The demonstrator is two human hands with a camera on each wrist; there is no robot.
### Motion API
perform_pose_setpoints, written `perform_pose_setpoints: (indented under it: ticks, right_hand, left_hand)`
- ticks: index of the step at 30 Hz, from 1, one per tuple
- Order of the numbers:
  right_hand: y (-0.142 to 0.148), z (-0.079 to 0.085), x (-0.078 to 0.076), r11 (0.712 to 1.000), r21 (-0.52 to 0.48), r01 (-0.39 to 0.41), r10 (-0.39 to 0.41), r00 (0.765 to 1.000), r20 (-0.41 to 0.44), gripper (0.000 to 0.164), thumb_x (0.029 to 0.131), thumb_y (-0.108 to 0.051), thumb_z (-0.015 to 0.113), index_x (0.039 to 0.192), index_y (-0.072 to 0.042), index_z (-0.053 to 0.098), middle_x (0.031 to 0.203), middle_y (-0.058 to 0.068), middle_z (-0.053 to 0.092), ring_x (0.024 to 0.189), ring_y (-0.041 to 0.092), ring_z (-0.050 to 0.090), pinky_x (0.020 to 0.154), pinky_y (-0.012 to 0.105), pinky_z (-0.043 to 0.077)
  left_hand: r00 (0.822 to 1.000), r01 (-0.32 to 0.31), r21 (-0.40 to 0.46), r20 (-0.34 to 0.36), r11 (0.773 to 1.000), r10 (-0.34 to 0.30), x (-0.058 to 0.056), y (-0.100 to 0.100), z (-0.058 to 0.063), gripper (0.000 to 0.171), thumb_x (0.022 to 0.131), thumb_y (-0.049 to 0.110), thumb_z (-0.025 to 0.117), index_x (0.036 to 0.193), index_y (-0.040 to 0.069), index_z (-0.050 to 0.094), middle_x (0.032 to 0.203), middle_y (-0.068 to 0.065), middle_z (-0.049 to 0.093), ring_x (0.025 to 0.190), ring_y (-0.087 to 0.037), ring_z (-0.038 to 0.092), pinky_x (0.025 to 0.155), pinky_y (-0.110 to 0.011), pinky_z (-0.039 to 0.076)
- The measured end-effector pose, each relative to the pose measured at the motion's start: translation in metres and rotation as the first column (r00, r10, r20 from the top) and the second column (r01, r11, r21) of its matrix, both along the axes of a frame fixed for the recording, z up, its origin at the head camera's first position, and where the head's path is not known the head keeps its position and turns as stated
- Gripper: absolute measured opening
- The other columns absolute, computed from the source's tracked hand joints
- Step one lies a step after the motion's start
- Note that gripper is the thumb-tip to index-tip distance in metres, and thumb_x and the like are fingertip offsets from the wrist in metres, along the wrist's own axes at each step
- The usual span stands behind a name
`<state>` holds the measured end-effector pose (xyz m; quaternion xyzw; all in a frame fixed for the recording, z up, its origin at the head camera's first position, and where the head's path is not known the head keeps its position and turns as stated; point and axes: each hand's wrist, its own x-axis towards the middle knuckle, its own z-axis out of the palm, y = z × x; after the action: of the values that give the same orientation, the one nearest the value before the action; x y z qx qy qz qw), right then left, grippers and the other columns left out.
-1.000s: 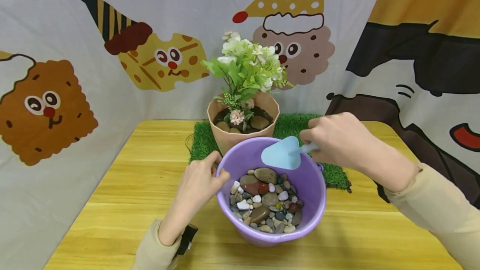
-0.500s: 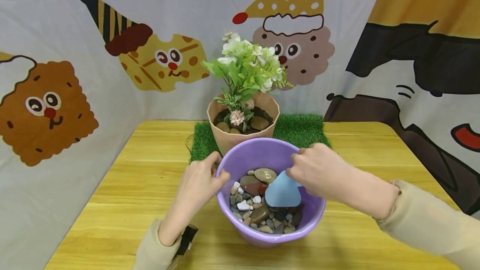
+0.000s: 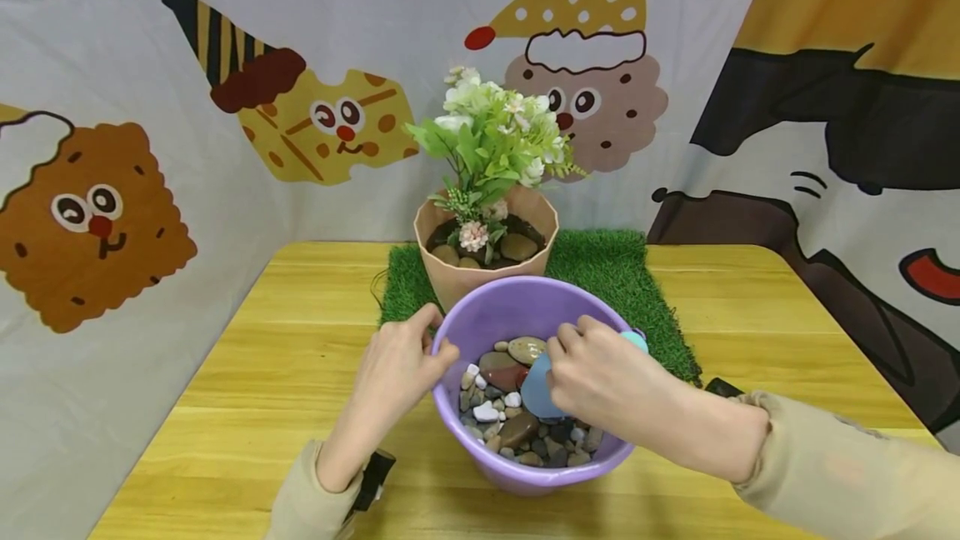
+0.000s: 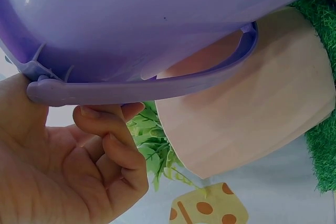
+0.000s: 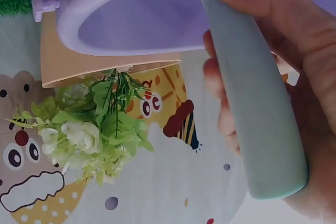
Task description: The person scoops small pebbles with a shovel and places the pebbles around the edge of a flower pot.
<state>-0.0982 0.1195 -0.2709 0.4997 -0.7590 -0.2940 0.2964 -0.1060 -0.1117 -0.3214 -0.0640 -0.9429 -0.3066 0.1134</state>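
Between worktop (image 3: 315,332) side edges, left grip (image 3: 399,363) pinches purple bucket rim (image 3: 532,477); right grip (image 3: 606,372) holds blue trowel (image 5: 257,93), blade (image 3: 538,392) inside.

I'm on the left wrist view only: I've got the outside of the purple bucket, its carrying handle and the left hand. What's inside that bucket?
Observer: A layer of mixed pebbles, some of them white, lies in the purple bucket.
Operator: The right hand isn't in my picture. What has it got?
Observer: The right hand is gripping the blue hand shovel by its handle.
Operator: And where is the shovel's working end?
Observer: The blade is down inside the bucket, partly hidden by the right hand; I can't tell whether it touches the pebbles.
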Motion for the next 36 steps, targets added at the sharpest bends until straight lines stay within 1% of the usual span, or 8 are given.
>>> perform_pose_setpoints:
  ticks: [5, 8, 11, 15, 19, 26, 30, 36]
  right_hand:
    - [-0.004, -0.005, -0.003, 0.997, 0.038, -0.069, 0.070, 0.997, -0.027, 0.013, 0.072, -0.023, 0.070, 0.061, -0.019, 0.065, 0.060, -0.002, 0.054, 0.054, 0.012, 0.037, 0.052, 0.024, 0.032]
    - [-0.006, -0.006, -0.005, 0.993, 0.071, -0.095, 0.098, 0.995, -0.029, 0.013, 0.075, -0.027, 0.068, 0.064, -0.021, 0.067, 0.062, -0.003, 0.055, 0.055, 0.012, 0.038, 0.053, 0.024, 0.032]
    - [-0.008, -0.008, -0.008, 0.987, 0.098, -0.126, 0.129, 0.991, -0.027, 0.015, 0.077, -0.030, 0.067, 0.064, -0.022, 0.066, 0.062, -0.004, 0.055, 0.056, 0.011, 0.039, 0.054, 0.024, 0.032]
    - [-0.010, -0.010, -0.015, 0.976, 0.123, -0.183, 0.186, 0.982, -0.016, 0.017, 0.079, -0.034, 0.065, 0.066, -0.024, 0.066, 0.066, -0.005, 0.060, 0.059, 0.010, 0.045, 0.055, 0.023, 0.034]
    - [-0.010, -0.013, -0.022, 0.967, 0.123, -0.224, 0.225, 0.974, 0.007, 0.018, 0.080, -0.035, 0.063, 0.065, -0.024, 0.063, 0.068, -0.006, 0.061, 0.060, 0.010, 0.047, 0.057, 0.022, 0.036]
    - [-0.006, -0.013, -0.030, 0.960, 0.099, -0.260, 0.254, 0.965, 0.071, 0.013, 0.079, -0.032, 0.065, 0.068, -0.025, 0.065, 0.071, -0.006, 0.062, 0.061, 0.009, 0.049, 0.058, 0.021, 0.039]
    - [-0.003, -0.013, -0.033, 0.961, 0.076, -0.264, 0.250, 0.955, 0.161, 0.010, 0.078, -0.029, 0.068, 0.068, -0.026, 0.067, 0.069, -0.008, 0.060, 0.060, 0.008, 0.050, 0.057, 0.020, 0.041]
    - [0.004, -0.019, -0.042, 0.962, 0.050, -0.267, 0.247, 0.935, 0.256, 0.013, 0.079, -0.038, 0.068, 0.072, -0.027, 0.069, 0.069, -0.010, 0.061, 0.061, 0.007, 0.053, 0.059, 0.021, 0.043]
  left_hand:
    - [1.000, -0.003, -0.003, -0.005, 1.000, 0.003, 0.000, 0.000, 0.000, 0.010, 0.073, 0.017, 0.066, 0.081, 0.014, 0.061, 0.047, 0.005, 0.045, 0.042, -0.010, 0.039, 0.040, -0.024, 0.031]
    - [1.000, -0.004, -0.005, -0.006, 1.000, 0.004, 0.000, 0.000, 0.000, 0.010, 0.073, 0.016, 0.065, 0.080, 0.014, 0.060, 0.047, 0.005, 0.045, 0.042, -0.010, 0.040, 0.041, -0.024, 0.032]
    - [1.000, -0.004, -0.003, -0.008, 1.000, 0.004, 0.000, -0.001, -0.001, 0.009, 0.073, 0.016, 0.065, 0.080, 0.014, 0.060, 0.047, 0.005, 0.045, 0.042, -0.010, 0.040, 0.041, -0.024, 0.032]
    - [1.000, -0.003, -0.003, -0.012, 1.000, 0.003, -0.001, -0.001, -0.001, 0.009, 0.072, 0.015, 0.065, 0.079, 0.014, 0.059, 0.047, 0.005, 0.046, 0.042, -0.010, 0.041, 0.041, -0.024, 0.032]
    - [1.000, -0.001, -0.005, -0.017, 1.000, 0.000, -0.001, -0.001, -0.001, 0.009, 0.072, 0.015, 0.065, 0.079, 0.014, 0.059, 0.047, 0.005, 0.046, 0.042, -0.010, 0.041, 0.041, -0.024, 0.033]
    - [1.000, -0.003, -0.009, -0.027, 1.000, 0.003, -0.001, 0.000, -0.001, 0.009, 0.072, 0.015, 0.065, 0.078, 0.014, 0.058, 0.047, 0.005, 0.044, 0.043, -0.010, 0.040, 0.041, -0.024, 0.032]
    - [1.000, -0.003, -0.008, -0.017, 1.000, 0.003, -0.001, 0.000, -0.001, 0.009, 0.072, 0.016, 0.065, 0.078, 0.014, 0.058, 0.047, 0.005, 0.044, 0.043, -0.010, 0.040, 0.041, -0.024, 0.031]
    - [1.000, -0.003, -0.008, -0.014, 1.000, 0.003, -0.001, 0.000, 0.000, 0.009, 0.072, 0.015, 0.065, 0.077, 0.014, 0.058, 0.047, 0.005, 0.044, 0.042, -0.010, 0.040, 0.041, -0.024, 0.031]
